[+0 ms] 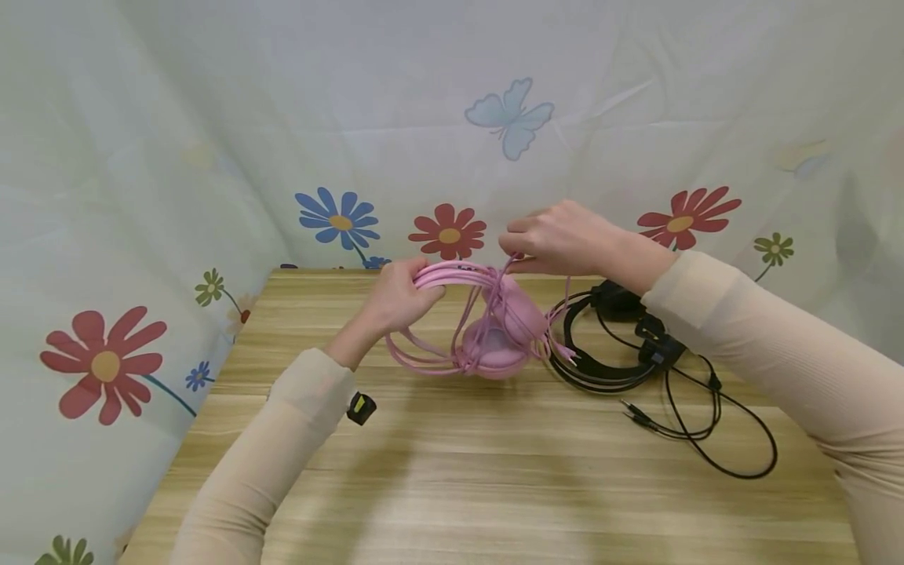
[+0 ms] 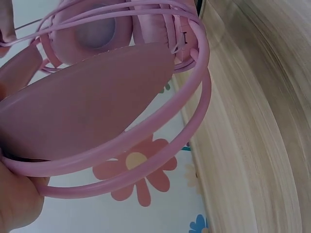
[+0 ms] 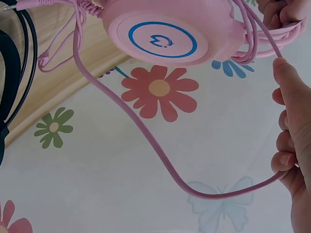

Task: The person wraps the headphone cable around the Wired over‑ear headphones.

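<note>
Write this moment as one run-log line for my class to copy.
left hand: grips pink headphones by headband | right hand: holds pink cable | black headphones: on table, right of pink pair

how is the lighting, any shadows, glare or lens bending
Head view: soft light, faint shadows on the table; left wrist view: the pink headband pad looks dim, and the table's grain curves, likely lens distortion; right wrist view: the ear cup shows its blue ring clearly, no strong glare.
</note>
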{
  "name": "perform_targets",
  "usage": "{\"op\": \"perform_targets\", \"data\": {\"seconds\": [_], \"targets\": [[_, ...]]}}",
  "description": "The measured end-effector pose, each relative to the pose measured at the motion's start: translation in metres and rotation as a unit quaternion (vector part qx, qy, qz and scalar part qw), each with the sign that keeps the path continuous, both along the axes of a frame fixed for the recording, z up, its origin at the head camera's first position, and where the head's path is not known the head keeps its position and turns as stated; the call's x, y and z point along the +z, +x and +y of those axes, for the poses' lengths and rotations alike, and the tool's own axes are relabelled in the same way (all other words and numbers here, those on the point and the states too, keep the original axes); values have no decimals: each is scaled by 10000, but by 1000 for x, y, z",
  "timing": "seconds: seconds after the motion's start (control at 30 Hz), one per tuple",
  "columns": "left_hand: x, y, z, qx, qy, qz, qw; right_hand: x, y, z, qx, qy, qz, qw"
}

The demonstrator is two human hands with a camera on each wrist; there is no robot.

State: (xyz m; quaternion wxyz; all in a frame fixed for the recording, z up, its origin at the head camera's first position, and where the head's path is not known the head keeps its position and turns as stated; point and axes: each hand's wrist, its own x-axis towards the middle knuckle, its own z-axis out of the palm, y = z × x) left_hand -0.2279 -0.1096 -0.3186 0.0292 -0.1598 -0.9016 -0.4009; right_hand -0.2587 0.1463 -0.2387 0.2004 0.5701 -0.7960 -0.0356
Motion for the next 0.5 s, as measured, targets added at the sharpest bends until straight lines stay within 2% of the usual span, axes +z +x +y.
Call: {"op": "perform_targets", "data": {"seconds": [0.27,0.5], "targets": [[-4,2,-4,-431,24,159,9989,-5,-2,3,-58,111,-195,9997],[-11,3,-13,-1064,522,138,9929,-8,-7,11,31,-155,-311,9994]]}}
